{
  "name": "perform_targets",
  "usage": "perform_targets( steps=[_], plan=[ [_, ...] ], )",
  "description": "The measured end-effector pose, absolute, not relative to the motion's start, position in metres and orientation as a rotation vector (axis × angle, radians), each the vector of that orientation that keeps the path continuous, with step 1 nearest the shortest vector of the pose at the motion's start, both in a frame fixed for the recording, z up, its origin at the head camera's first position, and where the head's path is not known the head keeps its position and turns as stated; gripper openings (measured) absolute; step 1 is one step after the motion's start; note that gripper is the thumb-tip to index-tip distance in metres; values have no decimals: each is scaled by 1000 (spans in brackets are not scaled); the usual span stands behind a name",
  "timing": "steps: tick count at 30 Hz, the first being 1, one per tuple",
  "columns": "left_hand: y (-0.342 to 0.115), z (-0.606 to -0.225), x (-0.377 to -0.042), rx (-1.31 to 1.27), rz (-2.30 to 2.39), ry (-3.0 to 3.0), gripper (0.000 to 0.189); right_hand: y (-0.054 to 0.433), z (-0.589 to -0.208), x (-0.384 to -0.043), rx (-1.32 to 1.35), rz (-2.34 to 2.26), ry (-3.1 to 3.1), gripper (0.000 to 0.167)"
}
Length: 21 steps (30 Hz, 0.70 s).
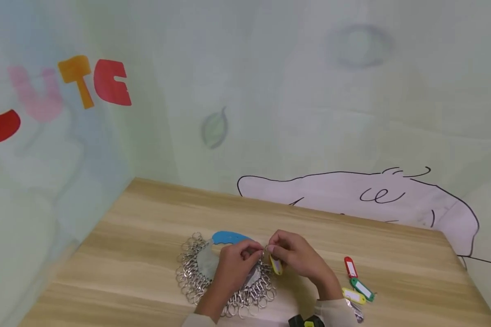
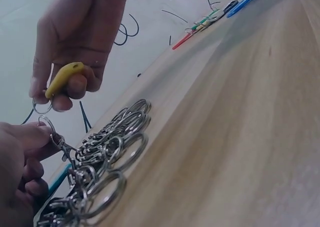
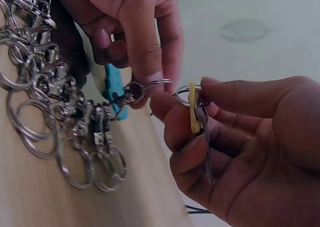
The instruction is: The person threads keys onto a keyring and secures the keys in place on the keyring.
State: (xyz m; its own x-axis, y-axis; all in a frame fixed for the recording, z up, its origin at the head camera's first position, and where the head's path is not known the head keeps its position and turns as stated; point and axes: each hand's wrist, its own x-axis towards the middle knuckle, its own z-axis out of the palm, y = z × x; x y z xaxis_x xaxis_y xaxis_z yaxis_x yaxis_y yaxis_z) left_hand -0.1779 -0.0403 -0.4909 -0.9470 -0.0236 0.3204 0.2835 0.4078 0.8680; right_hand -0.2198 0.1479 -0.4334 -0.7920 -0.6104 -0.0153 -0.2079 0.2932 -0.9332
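In the head view, my left hand (image 1: 231, 268) is over a large loop of metal swivel clasps with split rings (image 1: 192, 290). Its thumb and fingers pinch one split ring (image 3: 157, 82), whose clasp still hangs on the loop. Close beside it, my right hand (image 1: 296, 254) pinches the small ring (image 3: 184, 94) of a yellow key tag (image 3: 193, 109). A flat metal key (image 3: 208, 157) hangs by that tag, against the curled fingers. The two rings face each other at the fingertips, a narrow gap showing between them in the right wrist view.
A blue wavy-edged piece (image 1: 229, 237) lies at the loop's far side. To the right on the wooden table (image 1: 147, 218) are red (image 1: 351, 268), green (image 1: 362, 289) and yellow (image 1: 353, 296) key tags, with metal keys (image 1: 357, 312) nearby. Printed walls stand behind and left.
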Motion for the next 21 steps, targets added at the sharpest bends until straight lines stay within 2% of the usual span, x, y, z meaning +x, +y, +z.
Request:
perform_targets(
  steps=[21],
  plan=[
    [-39, -496, -180, -334, -1437, -2283, 19, 144, -448, -222, -675, -1590, 2098, 6]
  ],
)
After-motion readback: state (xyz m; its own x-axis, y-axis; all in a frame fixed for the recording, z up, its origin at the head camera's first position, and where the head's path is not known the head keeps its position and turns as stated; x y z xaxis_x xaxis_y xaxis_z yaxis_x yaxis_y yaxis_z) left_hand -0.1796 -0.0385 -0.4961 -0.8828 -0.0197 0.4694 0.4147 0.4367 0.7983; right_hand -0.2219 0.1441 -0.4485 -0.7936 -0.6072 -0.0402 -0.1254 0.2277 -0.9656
